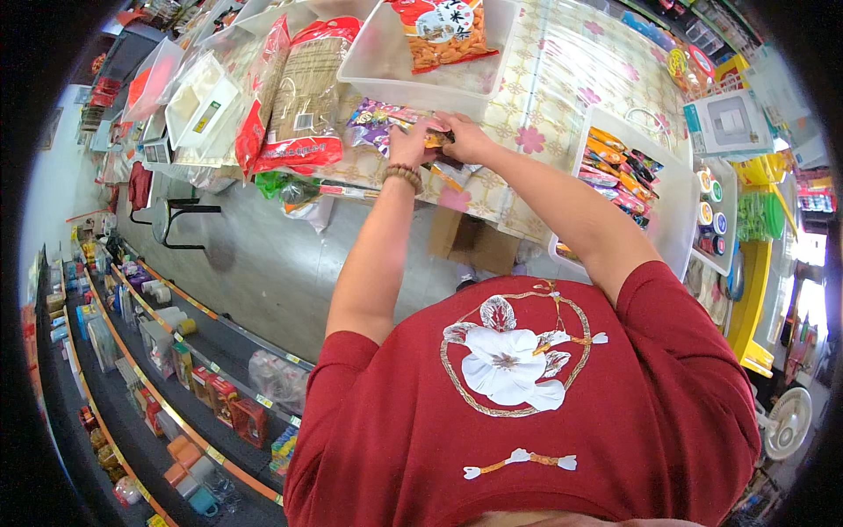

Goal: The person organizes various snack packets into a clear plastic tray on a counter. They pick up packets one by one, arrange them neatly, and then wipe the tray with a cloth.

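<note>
On a table with a flowered cloth (pixel 477 191), purple snack packets (pixel 372 125) lie in a small group. My left hand (pixel 409 145), with a beaded bracelet (pixel 403 174) at the wrist, rests on their right part, fingers spread. My right hand (pixel 466 138) has its fingers curled around the end of a dark and yellow packet (pixel 437 139) beside it. The fingers partly hide the packets, so the left hand's hold is unclear. Just beyond the hands stands a translucent plastic bin (pixel 421 89) holding a red and orange snack bag (pixel 444 33).
Large noodle-like packs (pixel 306 92) and white containers (pixel 201 105) stand left. A bin of small colourful packets (pixel 616 171) is at right, beside a tray of lidded tubs (pixel 714 211). A cardboard box (pixel 484 244) sits under the table; stocked shelves (pixel 197 356) stand at lower left.
</note>
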A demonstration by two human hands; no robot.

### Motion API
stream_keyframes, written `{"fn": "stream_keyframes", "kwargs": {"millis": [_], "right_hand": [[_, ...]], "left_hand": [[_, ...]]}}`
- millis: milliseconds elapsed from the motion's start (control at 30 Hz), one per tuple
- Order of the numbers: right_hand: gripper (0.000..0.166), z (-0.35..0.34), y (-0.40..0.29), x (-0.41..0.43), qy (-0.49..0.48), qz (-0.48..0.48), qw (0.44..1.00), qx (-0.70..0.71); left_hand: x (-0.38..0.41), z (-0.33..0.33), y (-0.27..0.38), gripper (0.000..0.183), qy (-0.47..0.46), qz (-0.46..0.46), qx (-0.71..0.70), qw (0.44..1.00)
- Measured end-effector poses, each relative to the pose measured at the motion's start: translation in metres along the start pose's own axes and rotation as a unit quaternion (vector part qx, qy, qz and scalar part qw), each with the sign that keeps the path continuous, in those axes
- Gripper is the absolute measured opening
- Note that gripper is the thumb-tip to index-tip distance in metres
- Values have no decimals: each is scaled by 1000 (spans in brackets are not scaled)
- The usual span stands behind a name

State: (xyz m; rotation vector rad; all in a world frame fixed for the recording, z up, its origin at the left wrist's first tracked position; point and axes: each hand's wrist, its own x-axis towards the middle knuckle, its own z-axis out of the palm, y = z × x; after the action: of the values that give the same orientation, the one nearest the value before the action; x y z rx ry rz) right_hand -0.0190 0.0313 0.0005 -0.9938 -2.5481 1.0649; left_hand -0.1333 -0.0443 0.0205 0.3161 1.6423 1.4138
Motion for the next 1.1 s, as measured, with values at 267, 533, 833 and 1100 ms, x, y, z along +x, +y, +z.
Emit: {"fn": "stream_keyframes", "kwargs": {"millis": [267,533,833,1100], "right_hand": [[51,9,-17,-36,2,-99,994,-53],[30,-10,-13,-36,9,-140,990,-21],[31,-41,-20,-23,122,-1,986,115],[57,-56,-36,-37,49,75,961,262]], "left_hand": [[26,8,-31,84,107,-15,-135,985],[40,2,-54,63,253,72,101,959],[7,-18,-40,41,-31,172,-218,960],[-55,13,-28,48,-148,149,-217,953]]}}
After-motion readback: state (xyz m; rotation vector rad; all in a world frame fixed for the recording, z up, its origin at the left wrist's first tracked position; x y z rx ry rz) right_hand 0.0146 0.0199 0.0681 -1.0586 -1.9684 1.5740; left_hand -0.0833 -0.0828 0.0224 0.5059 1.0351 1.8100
